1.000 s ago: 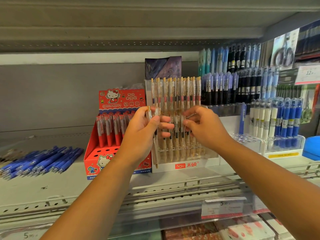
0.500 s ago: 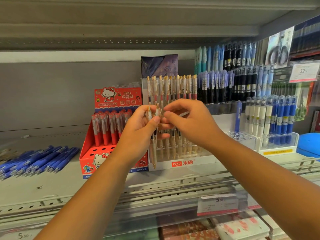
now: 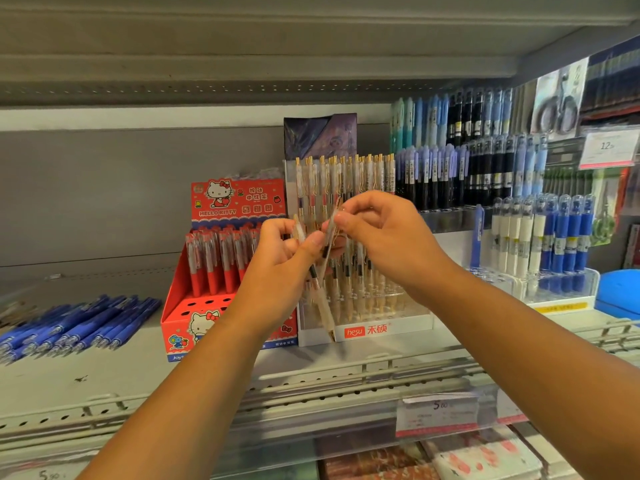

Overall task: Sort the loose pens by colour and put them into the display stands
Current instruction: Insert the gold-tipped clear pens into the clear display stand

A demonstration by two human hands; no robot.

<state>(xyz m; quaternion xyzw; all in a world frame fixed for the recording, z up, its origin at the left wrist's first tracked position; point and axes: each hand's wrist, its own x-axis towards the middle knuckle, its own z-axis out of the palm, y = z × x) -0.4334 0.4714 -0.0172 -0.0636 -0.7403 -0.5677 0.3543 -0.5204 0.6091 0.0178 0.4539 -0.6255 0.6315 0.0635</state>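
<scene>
My left hand (image 3: 282, 268) grips a small bunch of clear pens with gold clips (image 3: 320, 299), their tips hanging down in front of the clear display stand (image 3: 381, 329). My right hand (image 3: 384, 233) pinches the top of one clear pen (image 3: 333, 221) from that bunch, tilted, just above my left thumb. The stand behind both hands holds rows of the same clear gold-clipped pens. A pile of loose blue pens (image 3: 79, 323) lies on the shelf at the left.
A red Hello Kitty box (image 3: 228, 271) of red pens stands left of the clear stand. Racks of black, blue and white pens (image 3: 485, 174) fill the right side. Price labels (image 3: 440, 414) hang on the shelf's front rail.
My right hand has moved left from the stand to my left hand and taken hold of one clear pen, lifting its top out of the bunch.
</scene>
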